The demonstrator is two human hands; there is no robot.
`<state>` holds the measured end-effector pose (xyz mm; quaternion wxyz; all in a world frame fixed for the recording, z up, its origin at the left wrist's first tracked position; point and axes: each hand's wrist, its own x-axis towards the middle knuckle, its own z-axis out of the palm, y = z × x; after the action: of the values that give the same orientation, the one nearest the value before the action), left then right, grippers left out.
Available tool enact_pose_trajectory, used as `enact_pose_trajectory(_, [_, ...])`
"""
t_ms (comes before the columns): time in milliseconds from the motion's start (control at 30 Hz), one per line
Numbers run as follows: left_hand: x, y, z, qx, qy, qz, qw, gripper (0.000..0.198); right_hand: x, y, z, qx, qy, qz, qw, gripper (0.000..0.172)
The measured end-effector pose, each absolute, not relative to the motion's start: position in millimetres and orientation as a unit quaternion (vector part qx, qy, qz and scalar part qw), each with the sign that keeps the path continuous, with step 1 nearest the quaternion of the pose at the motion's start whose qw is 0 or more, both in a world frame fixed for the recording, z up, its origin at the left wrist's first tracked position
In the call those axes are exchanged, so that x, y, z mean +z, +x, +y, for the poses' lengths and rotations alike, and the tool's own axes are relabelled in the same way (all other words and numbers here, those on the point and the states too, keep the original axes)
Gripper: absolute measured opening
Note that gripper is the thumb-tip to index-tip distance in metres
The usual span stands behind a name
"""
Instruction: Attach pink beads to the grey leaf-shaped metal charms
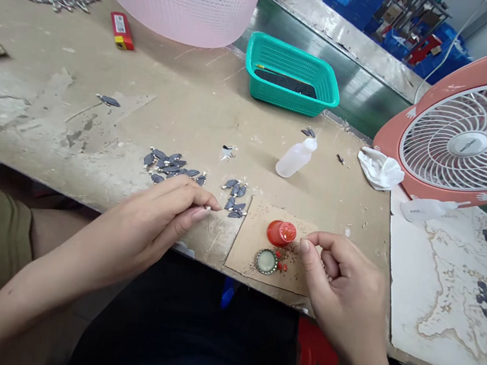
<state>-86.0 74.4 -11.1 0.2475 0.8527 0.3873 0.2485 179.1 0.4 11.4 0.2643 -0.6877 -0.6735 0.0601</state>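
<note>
My left hand [167,216] is closed in a pinch, and a tiny pale tip shows between thumb and forefinger; the rest is hidden. Just beyond it lie several small dark grey leaf-shaped pieces [169,164] with pale ends. My right hand [342,280] is also pinched, thumb against forefinger, and what it holds, if anything, is too small to make out. Close to its fingertips is a small red cup [280,233], which stands on a cardboard piece [245,245]. Beside the cup are a bottle cap [266,261], turned inside up, and a few red bits [281,267].
A translucent squeeze bottle [295,159] stands beyond the cup. Farther back are a green basket [288,99] and a pink basket [198,7]. An orange fan [469,142] stands at right, near a crumpled white tissue [381,169]. A red box [122,31] lies at upper left.
</note>
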Motion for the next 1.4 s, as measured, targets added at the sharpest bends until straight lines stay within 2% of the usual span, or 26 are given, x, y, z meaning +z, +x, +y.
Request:
enact_pose_trajectory(67, [-11, -84, 70, 0.281, 0.826, 0.384, 0.301, 0.017, 8, 184, -4, 0.057, -0.701, -0.663, 0.258, 0.016])
enact_pose_trajectory(233, [-14, -72, 56, 0.326, 0.76, 0.366, 0.428, 0.011, -7, 190, -16, 0.023, -0.728, -0.662, 0.178, 0.017])
enact_pose_trajectory(333, [-15, -63, 47, 0.346, 0.691, 0.381, 0.508, 0.007, -12, 191, -19, 0.031, -0.731, -0.66, 0.17, 0.017])
enact_pose_trajectory(433, [-16, -52, 39, 0.362, 0.61, 0.398, 0.582, 0.004, -10, 192, -23, 0.07, -0.736, -0.63, 0.238, 0.018])
enact_pose_trajectory(567, [-14, -33, 28, 0.344, 0.518, 0.373, 0.689, 0.003, -5, 191, -33, 0.236, -0.723, -0.51, 0.402, 0.017])
enact_pose_trajectory(667, [-13, -20, 18, 0.309, 0.473, 0.369, 0.738, 0.004, -4, 183, -45, 0.328, -0.683, -0.434, 0.487, 0.015])
enact_pose_trajectory(833, [-7, -7, 8, 0.309, 0.462, 0.378, 0.74, 0.008, 1, 161, -61, 0.337, -0.642, -0.422, 0.544, 0.008])
enact_pose_trajectory(1067, [0, 0, 3, 0.339, 0.451, 0.378, 0.734, 0.005, 12, 144, -64, 0.242, -0.662, -0.489, 0.514, 0.012])
enact_pose_trajectory(1400, [2, 6, -2, 0.35, 0.445, 0.374, 0.735, 0.009, 13, 145, -65, 0.204, -0.645, -0.514, 0.527, 0.008])
